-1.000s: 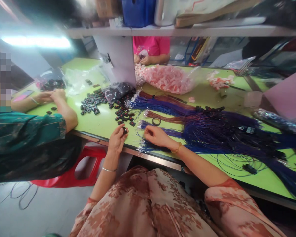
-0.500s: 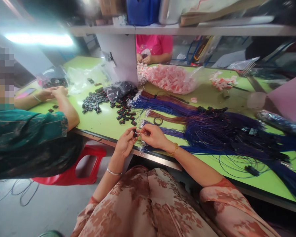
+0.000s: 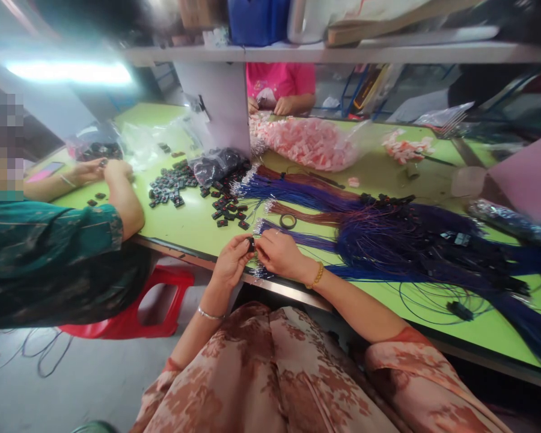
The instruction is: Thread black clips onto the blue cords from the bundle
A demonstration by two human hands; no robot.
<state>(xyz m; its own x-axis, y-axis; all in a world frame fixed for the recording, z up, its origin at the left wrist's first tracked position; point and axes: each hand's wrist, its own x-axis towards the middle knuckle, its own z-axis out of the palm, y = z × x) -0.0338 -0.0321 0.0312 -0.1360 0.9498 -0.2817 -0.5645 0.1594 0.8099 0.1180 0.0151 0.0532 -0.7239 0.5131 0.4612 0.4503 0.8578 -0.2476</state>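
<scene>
Just inside table edge: both hands.

Black part pinched between left hand and right hand was too small to identify; fingertips hid most of it. Wire, if any, in right hand couldn't be made out. Blue wires ran off right edge. Co-worker's face was pixelated. Shelf items were cut by top edge, blurred.
</scene>
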